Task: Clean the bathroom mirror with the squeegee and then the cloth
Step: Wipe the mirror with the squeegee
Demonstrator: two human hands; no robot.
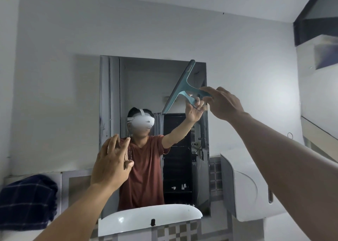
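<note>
Squeegee step in hand: right hand (224, 103) grips the teal squeegee (182, 87) against the mirror's (139, 87) upper right, left hand (111, 160) open and empty (dark plaid cloth (27, 202) waits lower left); next, probably a steady downward pull.

One mirror (146, 87) hangs on the bathroom wall, with one teal squeegee (182, 87) raised against its glass. Two bare hands are in view: the right hand (223, 103) on the squeegee's handle, the left hand (109, 165) open before the glass. One dark checked cloth (27, 202) lies folded at lower left. One white basin (146, 220) sits below, and one white dispenser (247, 191) is mounted at right.
</note>
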